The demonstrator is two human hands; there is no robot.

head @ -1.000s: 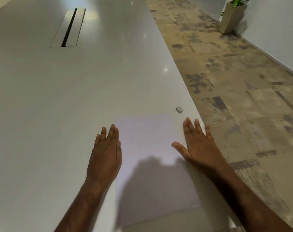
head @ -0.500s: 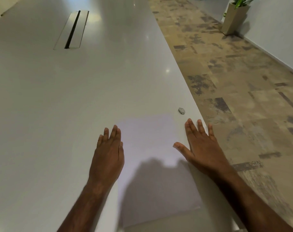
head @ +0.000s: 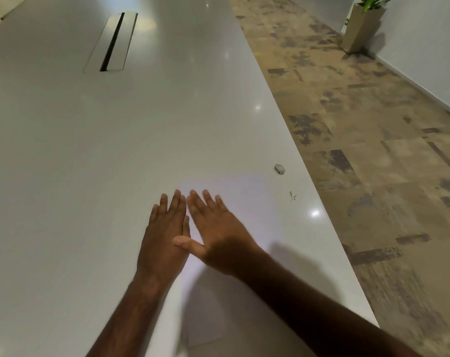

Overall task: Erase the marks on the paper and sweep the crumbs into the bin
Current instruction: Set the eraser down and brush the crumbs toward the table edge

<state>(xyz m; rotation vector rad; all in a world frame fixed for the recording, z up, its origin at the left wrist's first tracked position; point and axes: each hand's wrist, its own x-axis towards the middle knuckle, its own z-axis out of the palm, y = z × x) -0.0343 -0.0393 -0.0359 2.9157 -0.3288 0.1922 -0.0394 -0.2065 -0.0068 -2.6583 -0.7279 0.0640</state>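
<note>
I am laying my left hand (head: 167,228) and right hand (head: 216,228) flat and side by side, holding nothing, on the paper (head: 247,202) near the table (head: 90,176) edge, probably to sweep crumbs, while the eraser (head: 280,169) is lying just beyond.

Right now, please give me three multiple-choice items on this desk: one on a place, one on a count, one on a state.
1. Where does the eraser lie?
A. on the floor
B. on the table, beyond the paper's far right corner
C. in the left hand

2. How many hands are over the paper?
A. none
B. one
C. two

3. How is the right hand?
A. flat, fingers straight
B. a fist
C. pinching the eraser

Answers: 1 B, the eraser sits alone near the table's right edge. 2 C, both hands lie side by side at the sheet's left part. 3 A, its fingers are stretched and hold nothing.
</note>
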